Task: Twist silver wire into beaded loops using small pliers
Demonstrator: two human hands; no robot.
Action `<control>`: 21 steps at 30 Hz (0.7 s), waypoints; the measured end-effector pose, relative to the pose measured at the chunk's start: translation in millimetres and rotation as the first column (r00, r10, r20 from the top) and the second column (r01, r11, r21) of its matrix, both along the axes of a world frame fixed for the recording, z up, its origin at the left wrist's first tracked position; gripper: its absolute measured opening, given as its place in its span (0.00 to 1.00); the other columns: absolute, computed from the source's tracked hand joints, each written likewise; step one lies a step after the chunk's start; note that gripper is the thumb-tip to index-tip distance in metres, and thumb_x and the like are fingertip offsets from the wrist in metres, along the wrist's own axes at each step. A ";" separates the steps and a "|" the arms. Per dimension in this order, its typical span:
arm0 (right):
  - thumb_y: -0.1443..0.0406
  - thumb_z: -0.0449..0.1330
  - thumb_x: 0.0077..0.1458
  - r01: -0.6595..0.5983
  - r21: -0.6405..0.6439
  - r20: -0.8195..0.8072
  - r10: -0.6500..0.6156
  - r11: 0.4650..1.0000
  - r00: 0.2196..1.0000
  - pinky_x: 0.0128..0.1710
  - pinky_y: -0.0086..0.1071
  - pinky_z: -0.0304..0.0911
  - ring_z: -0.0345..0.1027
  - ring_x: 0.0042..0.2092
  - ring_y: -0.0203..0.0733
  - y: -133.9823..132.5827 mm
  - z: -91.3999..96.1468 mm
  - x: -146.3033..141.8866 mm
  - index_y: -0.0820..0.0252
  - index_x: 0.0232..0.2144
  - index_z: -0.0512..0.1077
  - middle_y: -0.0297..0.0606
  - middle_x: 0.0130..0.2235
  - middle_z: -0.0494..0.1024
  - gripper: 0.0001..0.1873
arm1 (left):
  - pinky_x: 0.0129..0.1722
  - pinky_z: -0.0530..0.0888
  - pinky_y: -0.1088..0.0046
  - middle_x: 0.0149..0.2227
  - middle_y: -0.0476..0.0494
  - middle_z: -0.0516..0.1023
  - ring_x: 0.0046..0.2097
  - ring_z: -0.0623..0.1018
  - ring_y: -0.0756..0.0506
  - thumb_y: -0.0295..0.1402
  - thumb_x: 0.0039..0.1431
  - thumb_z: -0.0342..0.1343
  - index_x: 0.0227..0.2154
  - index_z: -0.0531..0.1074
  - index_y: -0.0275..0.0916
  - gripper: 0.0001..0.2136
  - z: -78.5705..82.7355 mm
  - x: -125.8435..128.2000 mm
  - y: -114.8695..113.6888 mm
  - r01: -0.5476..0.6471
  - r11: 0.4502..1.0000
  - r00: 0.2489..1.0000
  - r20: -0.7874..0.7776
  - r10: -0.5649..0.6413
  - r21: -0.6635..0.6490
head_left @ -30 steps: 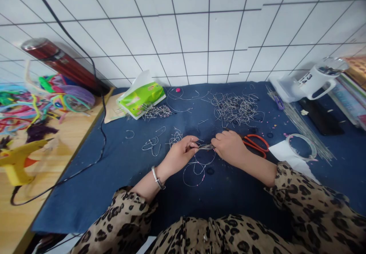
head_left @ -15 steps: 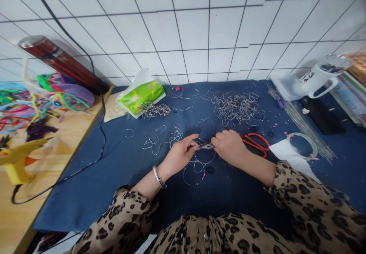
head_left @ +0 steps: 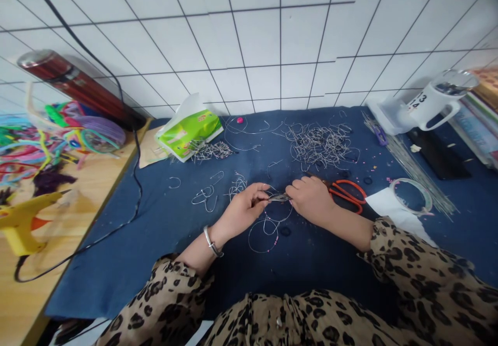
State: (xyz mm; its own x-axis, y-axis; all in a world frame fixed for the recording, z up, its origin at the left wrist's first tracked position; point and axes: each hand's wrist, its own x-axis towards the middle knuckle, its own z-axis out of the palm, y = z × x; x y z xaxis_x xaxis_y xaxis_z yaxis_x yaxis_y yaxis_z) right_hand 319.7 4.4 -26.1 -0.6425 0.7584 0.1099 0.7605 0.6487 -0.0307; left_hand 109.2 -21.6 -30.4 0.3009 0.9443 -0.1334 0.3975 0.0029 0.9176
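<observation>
My left hand [head_left: 243, 210] pinches a thin silver wire [head_left: 268, 226] that loops down onto the blue cloth [head_left: 155, 232] and carries a few pink beads. My right hand [head_left: 311, 198] is closed round orange-handled pliers [head_left: 344, 190]; their metal jaws [head_left: 279, 197] meet the wire at my left fingertips. Both hands rest low over the cloth at the middle of the table. A silver bangle sits on my left wrist.
A pile of bent wire pieces [head_left: 321, 146] lies behind my hands, smaller bundles [head_left: 212, 151] beside a green tissue pack [head_left: 189, 130]. Straight wires [head_left: 412, 167], a tape roll [head_left: 412, 195], a white mug [head_left: 431, 105] sit right. A yellow glue gun [head_left: 21, 221], black cable [head_left: 128, 180], coloured pipe cleaners lie left.
The hands stay together on the wire and pliers; the view has shifted slightly, nothing else has moved.
</observation>
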 end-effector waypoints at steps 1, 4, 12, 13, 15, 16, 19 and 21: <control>0.65 0.56 0.51 0.004 -0.005 0.000 -0.004 1.000 1.000 0.33 0.34 0.44 0.58 0.36 0.41 0.3 -0.1 0.0 0.60 0.30 0.70 0.38 0.31 0.71 0.05 | 0.28 0.68 0.77 0.35 0.45 0.76 0.29 0.72 0.52 0.29 0.55 0.52 0.48 0.64 0.38 0.16 0.4 -0.3 -0.1 -0.002 1.000 1.000 -0.006 0.002 0.008; 0.65 0.56 0.52 0.007 -0.012 -0.006 -0.007 1.000 1.000 0.33 0.34 0.44 0.59 0.36 0.41 1.1 -0.8 0.2 0.60 0.31 0.70 0.38 0.31 0.71 0.05 | 0.29 0.69 0.76 0.37 0.44 0.76 0.30 0.73 0.51 0.29 0.55 0.52 0.48 0.66 0.38 0.16 0.2 -1.2 -0.6 -0.024 1.000 0.999 -0.044 0.025 0.010; 0.64 0.57 0.51 0.017 -0.021 -0.027 -0.017 1.000 0.999 0.34 0.34 0.45 0.60 0.36 0.41 1.9 -2.7 -0.2 0.59 0.31 0.68 0.37 0.32 0.72 0.05 | 0.27 0.71 0.77 0.37 0.45 0.77 0.29 0.73 0.52 0.30 0.55 0.52 0.48 0.68 0.39 0.16 0.4 0.2 -3.0 -0.067 0.995 0.990 -0.117 0.076 0.080; 0.64 0.57 0.51 0.014 -0.022 -0.027 -0.015 1.000 1.000 0.34 0.34 0.45 0.60 0.36 0.41 2.0 -2.5 -0.2 0.60 0.31 0.68 0.37 0.31 0.72 0.05 | 0.27 0.71 0.77 0.37 0.45 0.77 0.28 0.73 0.52 0.30 0.55 0.52 0.48 0.68 0.39 0.16 0.5 0.5 -3.2 -0.067 0.994 0.991 -0.114 0.076 0.084; 0.64 0.57 0.51 0.007 -0.019 -0.027 -0.007 1.000 1.000 0.33 0.34 0.45 0.60 0.36 0.41 2.1 -2.1 0.1 0.60 0.31 0.69 0.37 0.31 0.72 0.04 | 0.25 0.70 0.77 0.37 0.44 0.77 0.25 0.71 0.53 0.30 0.56 0.51 0.48 0.68 0.40 0.15 0.4 0.8 -3.2 -0.065 0.995 0.992 -0.100 0.072 0.072; 0.64 0.57 0.51 0.003 -0.016 -0.027 -0.004 1.000 1.000 0.33 0.34 0.45 0.60 0.36 0.41 2.1 -2.0 0.3 0.60 0.31 0.69 0.37 0.31 0.72 0.04 | 0.25 0.70 0.77 0.38 0.44 0.77 0.24 0.70 0.54 0.30 0.56 0.51 0.48 0.68 0.40 0.15 0.1 0.8 -3.0 -0.064 0.996 0.993 -0.093 0.069 0.058; 0.64 0.56 0.52 -0.004 -0.012 -0.028 0.004 1.000 1.000 0.33 0.34 0.44 0.59 0.36 0.41 2.4 -2.3 1.1 0.59 0.30 0.68 0.37 0.31 0.71 0.04 | 0.23 0.69 0.77 0.37 0.45 0.77 0.21 0.67 0.55 0.31 0.58 0.49 0.47 0.68 0.40 0.15 -0.9 0.6 -1.9 -0.063 0.998 0.995 -0.079 0.065 0.023; 0.64 0.56 0.52 -0.004 -0.013 -0.029 0.004 1.000 1.000 0.33 0.34 0.44 0.59 0.36 0.41 2.6 -2.9 1.5 0.59 0.30 0.68 0.37 0.31 0.71 0.04 | 0.23 0.69 0.77 0.37 0.44 0.77 0.21 0.67 0.55 0.31 0.58 0.49 0.47 0.69 0.40 0.15 -1.2 0.3 -1.4 -0.062 0.998 0.995 -0.076 0.063 0.026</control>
State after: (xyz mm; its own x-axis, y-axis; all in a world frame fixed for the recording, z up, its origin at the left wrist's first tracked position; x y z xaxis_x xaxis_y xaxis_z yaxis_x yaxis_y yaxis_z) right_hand 321.2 6.9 -29.0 -0.6421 0.7575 0.1181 0.7567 0.6509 -0.0610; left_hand 109.4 -23.0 -31.6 0.2310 0.9640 -0.1317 0.4666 0.0090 0.8844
